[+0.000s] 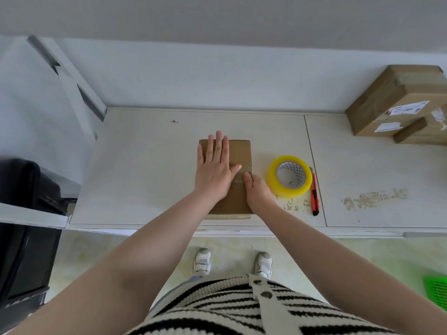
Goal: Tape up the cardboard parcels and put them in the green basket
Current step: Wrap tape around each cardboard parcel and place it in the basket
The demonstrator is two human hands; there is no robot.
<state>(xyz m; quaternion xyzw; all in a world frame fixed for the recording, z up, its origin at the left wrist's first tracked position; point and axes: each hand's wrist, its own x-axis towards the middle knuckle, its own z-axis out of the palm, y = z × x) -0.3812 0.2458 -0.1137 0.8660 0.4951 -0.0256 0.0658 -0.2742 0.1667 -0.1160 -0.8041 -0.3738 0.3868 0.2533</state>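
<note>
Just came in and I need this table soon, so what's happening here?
A person is taping up a cardboard parcel on the white table. The left hand lies flat on it, and the right hand presses a strip of tape across the top. The tape roll and an orange cutter sit beside it. More parcels wait at far right; a green basket is on the floor.

Plenty of bare table (pixel 145 180) is left open on the left of the parcel (pixel 238 151), but the right side is blocked right away by the tape roll (pixel 289 176) and cutter (pixel 314 193), with stacked boxes (pixel 401 105) crowding the far right corner.
</note>
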